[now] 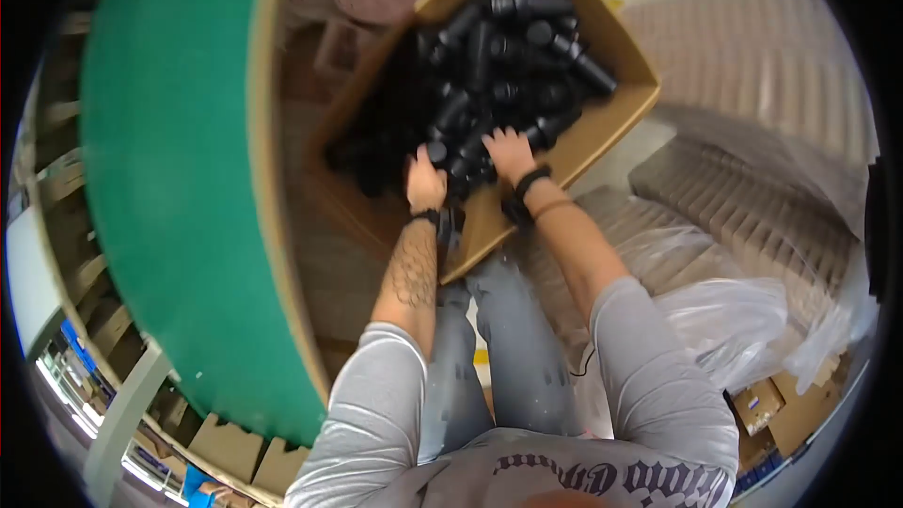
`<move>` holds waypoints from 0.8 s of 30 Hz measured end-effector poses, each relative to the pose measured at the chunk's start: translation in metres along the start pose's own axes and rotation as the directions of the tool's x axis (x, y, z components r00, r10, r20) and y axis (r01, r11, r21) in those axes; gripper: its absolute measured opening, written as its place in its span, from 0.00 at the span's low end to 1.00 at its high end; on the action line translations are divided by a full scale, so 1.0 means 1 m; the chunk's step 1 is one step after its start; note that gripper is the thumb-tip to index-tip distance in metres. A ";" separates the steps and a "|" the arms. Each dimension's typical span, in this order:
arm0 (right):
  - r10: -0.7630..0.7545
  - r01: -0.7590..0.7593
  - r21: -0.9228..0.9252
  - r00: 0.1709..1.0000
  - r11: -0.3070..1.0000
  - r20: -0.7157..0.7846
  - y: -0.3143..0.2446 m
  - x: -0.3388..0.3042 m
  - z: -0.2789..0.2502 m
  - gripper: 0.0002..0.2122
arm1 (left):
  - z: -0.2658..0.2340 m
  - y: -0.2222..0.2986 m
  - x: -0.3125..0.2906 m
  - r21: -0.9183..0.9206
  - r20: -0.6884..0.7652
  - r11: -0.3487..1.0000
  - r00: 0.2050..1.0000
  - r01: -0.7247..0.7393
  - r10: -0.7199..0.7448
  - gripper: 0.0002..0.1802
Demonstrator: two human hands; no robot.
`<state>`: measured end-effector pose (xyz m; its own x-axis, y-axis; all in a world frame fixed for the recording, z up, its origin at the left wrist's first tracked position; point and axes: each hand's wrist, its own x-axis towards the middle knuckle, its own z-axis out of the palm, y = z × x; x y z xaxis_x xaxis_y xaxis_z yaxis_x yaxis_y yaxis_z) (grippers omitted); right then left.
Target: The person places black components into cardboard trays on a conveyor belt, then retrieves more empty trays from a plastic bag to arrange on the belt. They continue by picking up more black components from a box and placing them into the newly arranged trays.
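Hands reach together into a large cardboard box (616, 122) that sits tilted on the floor ahead of the person's knees, its open top packed with black plastic cylinders (513, 56), short tubes or bottles with caps, heaped in no order. The left hand (425, 183) lies at the near edge of the heap, knuckles up, fingers curled down among the cylinders; one round black cap shows just beyond its fingertips, but whether the fingers actually grip a piece cannot be told from this angle. The right hand (510, 152) rests a little farther in and just beside the left, fingers spread and bent over the cylinders nearest the box's near wall, touching them; its grasp is likewise hidden by the back of the hand. Each wrist bears a dark band. To the person's left a broad green surface with a pale wooden edge (179, 188) curves past the box. To the right, stacks of flat pale cardboard (752, 66) lie under clear plastic wrap (724, 310).
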<state>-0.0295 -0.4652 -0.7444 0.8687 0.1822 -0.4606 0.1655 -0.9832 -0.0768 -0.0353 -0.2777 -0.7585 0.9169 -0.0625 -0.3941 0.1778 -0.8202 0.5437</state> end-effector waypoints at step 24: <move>0.233 -0.167 0.752 0.972 0.637 0.018 0.006 -0.134 -0.126 0.22 | 0.013 -0.012 0.032 0.137 0.316 0.980 0.931 0.146 -0.183 0.35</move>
<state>-0.0860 -0.4944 -0.5715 0.8747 -0.0522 -0.4818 -0.3907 -0.6641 -0.6374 -0.0127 -0.2770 -0.7872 0.7081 -0.0883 -0.7006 0.2591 -0.8905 0.3740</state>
